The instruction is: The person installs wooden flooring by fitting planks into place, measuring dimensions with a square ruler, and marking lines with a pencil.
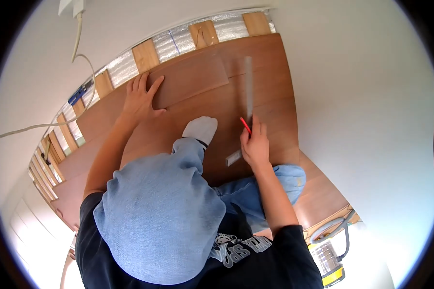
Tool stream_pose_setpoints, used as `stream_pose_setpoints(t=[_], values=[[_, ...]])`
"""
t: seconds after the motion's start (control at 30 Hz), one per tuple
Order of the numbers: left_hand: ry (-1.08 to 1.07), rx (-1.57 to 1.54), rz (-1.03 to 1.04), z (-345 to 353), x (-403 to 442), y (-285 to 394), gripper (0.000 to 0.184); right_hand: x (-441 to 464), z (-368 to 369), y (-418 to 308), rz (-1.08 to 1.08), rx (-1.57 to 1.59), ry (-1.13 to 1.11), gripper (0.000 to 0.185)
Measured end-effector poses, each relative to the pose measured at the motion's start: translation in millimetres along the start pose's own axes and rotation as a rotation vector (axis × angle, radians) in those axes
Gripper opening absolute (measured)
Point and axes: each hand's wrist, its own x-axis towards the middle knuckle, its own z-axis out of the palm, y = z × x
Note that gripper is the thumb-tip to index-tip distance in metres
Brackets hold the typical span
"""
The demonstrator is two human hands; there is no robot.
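Observation:
My left hand (142, 98) lies with fingers spread on the left end of a loose brown floorboard piece (193, 79), which rests on the laid wood flooring (173, 115). My right hand (256, 147) is closed around a metal carpenter's square (249, 86) and a red pencil (246, 125). The square's long blade points away from me, a little blurred, and its short arm (234, 158) shows to the left of the hand. It is to the right of the loose piece, apart from it. The fingers partly hide the square's corner.
Wooden battens (145, 55) over silver foil underlay run along the far and left edges. A blue-handled tool (77, 95) lies there, near a white cable (77, 43). White walls rise around. A yellow-and-clear vacuum (329, 262) with a grey hose stands at lower right.

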Motion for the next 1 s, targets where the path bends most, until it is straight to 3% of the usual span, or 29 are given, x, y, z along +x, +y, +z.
stream_pose_setpoints(t=[0.07,0.23,0.33,0.5,0.6,0.67,0.7,0.77,0.83,0.9,0.93,1.0], values=[[-0.065,0.06,0.029,-17.0,9.4,9.3,0.114,-13.3,-29.0,-4.4,0.037,0.057,0.025,0.056],[0.011,0.007,0.152,-21.0,53.1,68.9,0.108,-51.0,-45.3,21.1,-0.007,0.234,0.294,0.054],[0.057,-0.036,0.199,-2.5,95.4,113.3,0.107,-57.9,-45.7,12.0,0.071,0.252,0.282,0.056],[0.151,-0.036,0.217,32.9,135.1,157.6,0.106,-53.5,-38.1,-11.1,-0.01,0.313,0.319,0.054],[0.217,0.017,0.187,30.0,117.6,161.2,0.095,-50.6,-37.1,-22.9,-0.079,0.347,0.306,0.054],[0.351,-0.027,0.281,12.0,84.3,153.8,0.075,-43.0,-31.1,-30.4,-0.212,0.335,0.368,0.053],[0.349,0.003,0.233,8.3,59.8,140.5,0.075,-39.3,-22.7,-32.1,-0.189,0.475,0.319,0.052],[0.087,-0.225,0.326,2.5,15.0,125.3,0.058,-25.9,-0.9,-30.2,-0.185,0.626,0.248,0.051],[-0.084,-0.278,0.248,1.7,-39.8,97.0,0.051,-6.7,22.8,-23.2,-0.294,0.484,0.259,0.052],[-0.207,-0.429,-0.048,12.9,-91.5,63.1,0.05,-10.3,31.1,-15.9,-0.272,0.47,0.188,0.053],[-0.213,-0.437,-0.056,9.7,-108.4,44.3,0.05,-8.0,31.2,-17.3,-0.255,0.461,0.159,0.053],[-0.163,-0.532,-0.344,10.0,-131.6,18.4,0.054,-3.2,29.7,-21.2,-0.166,0.436,0.076,0.052]])
